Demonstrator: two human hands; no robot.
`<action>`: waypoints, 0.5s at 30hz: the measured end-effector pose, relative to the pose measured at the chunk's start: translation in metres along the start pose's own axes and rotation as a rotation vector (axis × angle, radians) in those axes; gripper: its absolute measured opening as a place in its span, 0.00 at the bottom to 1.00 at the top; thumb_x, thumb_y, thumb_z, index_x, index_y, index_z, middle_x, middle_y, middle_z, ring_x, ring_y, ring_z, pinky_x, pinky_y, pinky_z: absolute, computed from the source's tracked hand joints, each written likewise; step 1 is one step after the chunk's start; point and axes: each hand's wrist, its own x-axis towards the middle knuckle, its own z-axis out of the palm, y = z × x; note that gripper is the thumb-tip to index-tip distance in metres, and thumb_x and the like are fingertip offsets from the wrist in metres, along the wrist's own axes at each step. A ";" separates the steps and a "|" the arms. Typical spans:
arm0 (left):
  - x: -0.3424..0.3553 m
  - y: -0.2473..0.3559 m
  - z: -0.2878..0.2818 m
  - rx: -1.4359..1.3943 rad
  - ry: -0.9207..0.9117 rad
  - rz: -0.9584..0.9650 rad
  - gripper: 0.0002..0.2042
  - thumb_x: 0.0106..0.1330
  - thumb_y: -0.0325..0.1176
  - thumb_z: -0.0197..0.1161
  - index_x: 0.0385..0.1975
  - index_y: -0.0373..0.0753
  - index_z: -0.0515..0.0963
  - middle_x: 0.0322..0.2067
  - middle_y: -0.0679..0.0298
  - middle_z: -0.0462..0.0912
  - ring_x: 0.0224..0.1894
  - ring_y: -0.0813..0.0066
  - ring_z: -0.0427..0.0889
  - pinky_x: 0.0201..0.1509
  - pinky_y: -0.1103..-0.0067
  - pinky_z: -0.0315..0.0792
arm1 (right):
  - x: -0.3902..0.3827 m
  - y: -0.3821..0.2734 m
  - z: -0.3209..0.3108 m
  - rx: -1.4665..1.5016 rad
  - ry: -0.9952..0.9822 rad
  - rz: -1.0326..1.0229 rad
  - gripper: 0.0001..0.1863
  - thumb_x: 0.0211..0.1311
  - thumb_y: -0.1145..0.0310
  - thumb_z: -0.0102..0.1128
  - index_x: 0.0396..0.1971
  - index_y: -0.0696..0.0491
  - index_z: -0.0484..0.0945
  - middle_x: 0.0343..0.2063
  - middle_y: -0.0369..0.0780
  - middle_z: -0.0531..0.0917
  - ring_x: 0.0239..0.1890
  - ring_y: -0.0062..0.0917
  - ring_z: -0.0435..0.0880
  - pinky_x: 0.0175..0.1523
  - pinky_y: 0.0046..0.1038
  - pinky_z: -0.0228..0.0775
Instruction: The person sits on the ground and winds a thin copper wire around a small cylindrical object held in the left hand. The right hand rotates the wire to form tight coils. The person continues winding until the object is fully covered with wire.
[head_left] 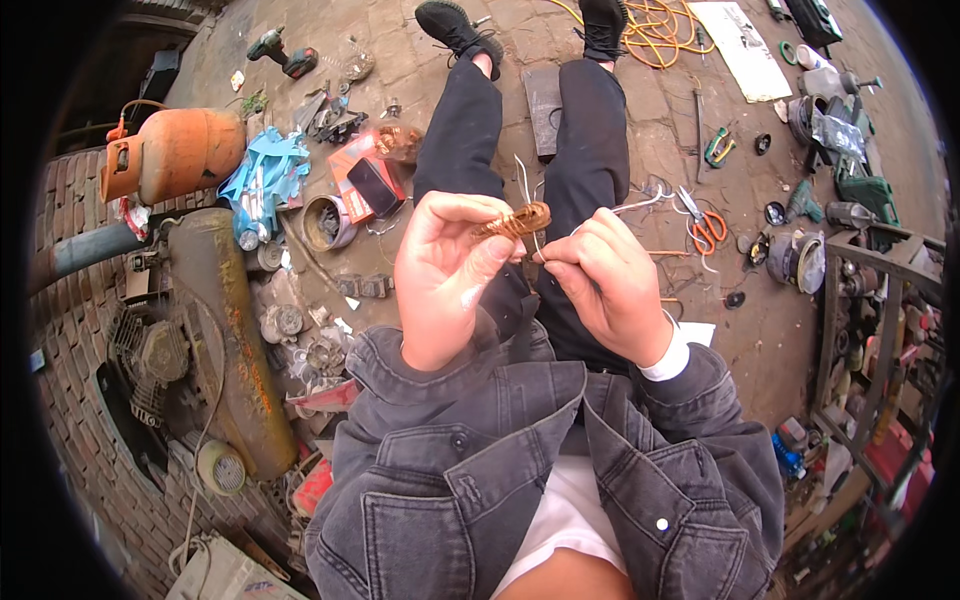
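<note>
Head view, looking down at a seated person's lap. The left hand (pixel 445 275) is raised with palm turned inward, fingers curled and closed on a small coil of copper-coloured wire (pixel 518 220), which is pinched between thumb and fingertips at the hand's upper right. The right hand (pixel 605 280) is closed into a loose fist just beside the coil, its fingertips pinching a thin pale wire strand (pixel 640 206) that runs up and to the right from the fist. The two hands almost meet at the coil. The coil's long axis lies nearly level, tilted slightly upward to the right, with its free end pointing toward the right hand. It sits above the black-trousered legs (pixel 590 150), which stretch away toward the top of the frame and end in black shoes (pixel 455 25).

On the brick-paved floor (pixel 640 110): orange-handled scissors (pixel 706 228) to the right of the knees, a coiled orange cable (pixel 655 25) near the feet, an orange gas cylinder (pixel 175 152) lying on its side at the upper left, a crumpled blue cloth or bag (pixel 265 175) next to it, and a grimy engine with a rusty tank (pixel 215 320) at the left. Small metal parts and tools lie scattered on both sides. A grey denim jacket (pixel 450 470) fills the lower frame.
</note>
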 end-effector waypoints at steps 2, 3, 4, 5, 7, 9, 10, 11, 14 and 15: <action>0.003 -0.005 0.002 0.018 0.117 0.063 0.12 0.67 0.17 0.64 0.46 0.33 0.71 0.46 0.56 0.79 0.43 0.74 0.81 0.51 0.78 0.76 | -0.001 -0.003 0.003 -0.003 0.016 0.015 0.11 0.54 0.80 0.68 0.37 0.56 0.81 0.29 0.40 0.81 0.32 0.36 0.78 0.38 0.32 0.72; 0.004 -0.006 0.002 0.085 0.160 0.109 0.12 0.67 0.17 0.64 0.46 0.33 0.71 0.45 0.57 0.78 0.43 0.75 0.80 0.51 0.79 0.76 | -0.002 -0.003 0.005 0.020 0.018 0.027 0.11 0.53 0.80 0.69 0.37 0.56 0.81 0.29 0.40 0.81 0.31 0.36 0.78 0.38 0.32 0.72; 0.004 -0.010 0.002 0.133 0.204 0.154 0.12 0.66 0.16 0.64 0.46 0.33 0.71 0.45 0.58 0.78 0.42 0.75 0.80 0.51 0.79 0.76 | -0.003 -0.005 0.003 0.028 0.010 0.044 0.11 0.53 0.80 0.69 0.37 0.56 0.81 0.29 0.40 0.81 0.31 0.35 0.78 0.37 0.32 0.72; 0.004 -0.011 0.003 0.192 0.256 0.194 0.13 0.66 0.16 0.64 0.46 0.33 0.71 0.44 0.59 0.78 0.42 0.76 0.80 0.51 0.79 0.75 | -0.003 -0.007 0.004 0.041 0.003 0.059 0.12 0.52 0.79 0.69 0.37 0.56 0.81 0.29 0.40 0.81 0.30 0.35 0.78 0.37 0.33 0.72; 0.005 -0.011 -0.001 0.375 0.324 0.297 0.12 0.65 0.14 0.63 0.45 0.32 0.73 0.42 0.61 0.77 0.42 0.77 0.79 0.50 0.80 0.75 | -0.002 -0.012 0.009 0.065 0.015 0.059 0.10 0.54 0.79 0.68 0.37 0.56 0.83 0.26 0.38 0.81 0.27 0.32 0.75 0.34 0.32 0.68; 0.007 -0.013 -0.004 0.558 0.339 0.397 0.12 0.64 0.14 0.64 0.44 0.32 0.75 0.42 0.62 0.77 0.42 0.77 0.79 0.49 0.80 0.74 | -0.001 -0.017 0.008 0.061 0.003 0.046 0.10 0.54 0.79 0.69 0.37 0.57 0.84 0.24 0.37 0.80 0.25 0.30 0.73 0.32 0.31 0.65; 0.010 -0.014 -0.006 0.681 0.332 0.463 0.11 0.61 0.13 0.64 0.42 0.32 0.78 0.41 0.60 0.78 0.41 0.76 0.79 0.46 0.79 0.75 | -0.001 -0.019 0.003 0.045 -0.010 0.028 0.11 0.53 0.80 0.69 0.37 0.57 0.84 0.24 0.37 0.80 0.25 0.30 0.73 0.32 0.31 0.65; 0.010 -0.014 -0.007 0.740 0.327 0.481 0.11 0.61 0.13 0.65 0.42 0.32 0.78 0.41 0.60 0.79 0.40 0.75 0.80 0.45 0.79 0.75 | 0.000 -0.021 -0.002 0.029 -0.021 0.010 0.11 0.52 0.80 0.70 0.38 0.56 0.84 0.23 0.37 0.80 0.24 0.30 0.73 0.32 0.31 0.65; 0.012 -0.013 -0.008 0.922 0.307 0.542 0.12 0.59 0.14 0.66 0.41 0.33 0.79 0.39 0.58 0.81 0.38 0.71 0.82 0.40 0.78 0.77 | 0.001 -0.026 -0.016 -0.073 -0.018 0.016 0.13 0.50 0.79 0.72 0.38 0.53 0.86 0.22 0.35 0.79 0.25 0.28 0.70 0.32 0.30 0.61; 0.013 -0.012 -0.008 0.976 0.286 0.544 0.12 0.59 0.14 0.66 0.41 0.33 0.79 0.39 0.58 0.81 0.37 0.70 0.82 0.40 0.78 0.77 | 0.001 -0.027 -0.019 -0.108 -0.014 0.013 0.14 0.50 0.79 0.72 0.38 0.52 0.86 0.22 0.35 0.79 0.25 0.28 0.69 0.32 0.29 0.60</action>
